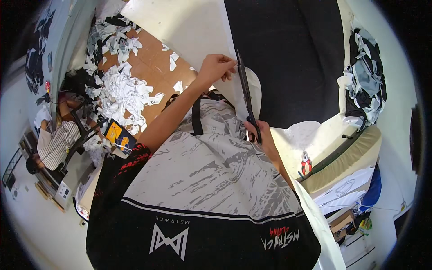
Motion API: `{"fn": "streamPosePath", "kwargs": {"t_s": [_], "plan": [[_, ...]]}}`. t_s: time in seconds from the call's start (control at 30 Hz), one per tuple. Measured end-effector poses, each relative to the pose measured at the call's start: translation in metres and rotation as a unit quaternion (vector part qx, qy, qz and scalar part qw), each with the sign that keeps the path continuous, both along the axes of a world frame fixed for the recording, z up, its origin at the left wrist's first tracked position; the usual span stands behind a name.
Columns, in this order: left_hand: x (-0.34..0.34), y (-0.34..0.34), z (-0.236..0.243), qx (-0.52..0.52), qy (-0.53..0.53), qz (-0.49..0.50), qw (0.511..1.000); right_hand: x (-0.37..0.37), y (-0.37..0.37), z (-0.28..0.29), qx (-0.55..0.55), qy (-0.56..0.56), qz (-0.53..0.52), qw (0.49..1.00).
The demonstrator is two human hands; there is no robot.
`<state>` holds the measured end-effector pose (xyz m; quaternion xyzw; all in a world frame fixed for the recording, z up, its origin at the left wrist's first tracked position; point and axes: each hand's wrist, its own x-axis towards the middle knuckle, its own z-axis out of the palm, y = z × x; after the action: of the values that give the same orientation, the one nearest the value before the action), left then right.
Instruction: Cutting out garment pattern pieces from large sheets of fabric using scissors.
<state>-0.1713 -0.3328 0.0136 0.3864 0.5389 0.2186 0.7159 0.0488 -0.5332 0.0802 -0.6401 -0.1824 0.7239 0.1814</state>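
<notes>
At the table's edge, my right hand grasps scissors, likely for control; grip unclear in my left hand.

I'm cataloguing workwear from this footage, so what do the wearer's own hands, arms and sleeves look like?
The left hand and right hand are ungloved, and the forearms are bare, with no watch or bracelet showing. The left sleeve is black with red markings; the right sleeve can't be made out clearly. The shirt is pale with grey print, black lower down.
</notes>
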Motion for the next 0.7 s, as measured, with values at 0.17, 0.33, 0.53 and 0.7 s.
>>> {"fn": "streamPosePath", "kwargs": {"t_s": [0.17, 0.33, 0.53, 0.7], "plan": [[-0.015, 0.009, -0.014, -0.009, -0.014, -0.038, 0.999, -0.023, 0.008, -0.008, 0.003, 0.015, -0.026, 1.000], [-0.011, 0.005, -0.001, -0.001, 0.001, -0.010, 1.000, -0.028, 0.010, -0.010, 0.025, -0.003, -0.020, 0.999], [-0.010, 0.008, 0.001, -0.006, -0.005, 0.001, 1.000, -0.030, 0.001, -0.020, 0.038, -0.022, -0.023, 0.999], [-0.012, 0.007, -0.004, 0.007, 0.007, 0.006, 1.000, -0.030, 0.006, -0.009, 0.042, -0.063, 0.017, 0.997]]}}
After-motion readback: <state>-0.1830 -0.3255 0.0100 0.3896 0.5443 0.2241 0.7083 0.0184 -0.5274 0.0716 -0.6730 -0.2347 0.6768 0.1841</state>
